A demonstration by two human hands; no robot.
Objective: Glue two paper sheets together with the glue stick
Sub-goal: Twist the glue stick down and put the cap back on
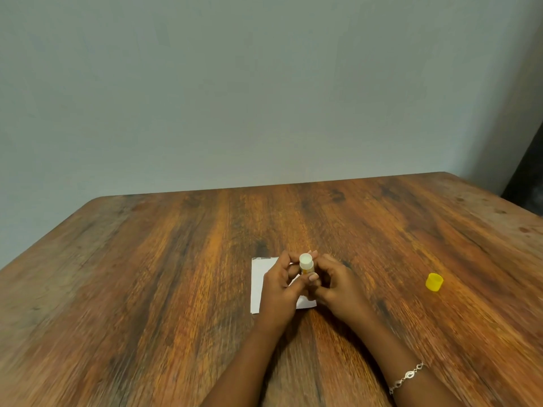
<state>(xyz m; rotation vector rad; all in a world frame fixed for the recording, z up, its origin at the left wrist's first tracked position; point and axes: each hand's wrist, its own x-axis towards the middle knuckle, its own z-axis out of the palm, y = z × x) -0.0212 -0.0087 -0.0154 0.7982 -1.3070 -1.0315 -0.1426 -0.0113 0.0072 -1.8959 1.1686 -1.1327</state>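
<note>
An uncapped glue stick (306, 263) stands upright between my hands, its white tip facing up. My left hand (279, 286) grips its upper body with thumb and curled fingers. My right hand (335, 284) curls round its lower end. Both hands are just above a small white paper (258, 282) lying flat on the wooden table (147, 274); I cannot tell whether it is one sheet or two. The yellow cap (434, 282) lies on the table well to the right of my hands.
The table's far edge meets a plain grey-green wall (264, 98). A dark object (526, 183) shows past the table's right back corner. A bracelet (407, 377) is on my right wrist.
</note>
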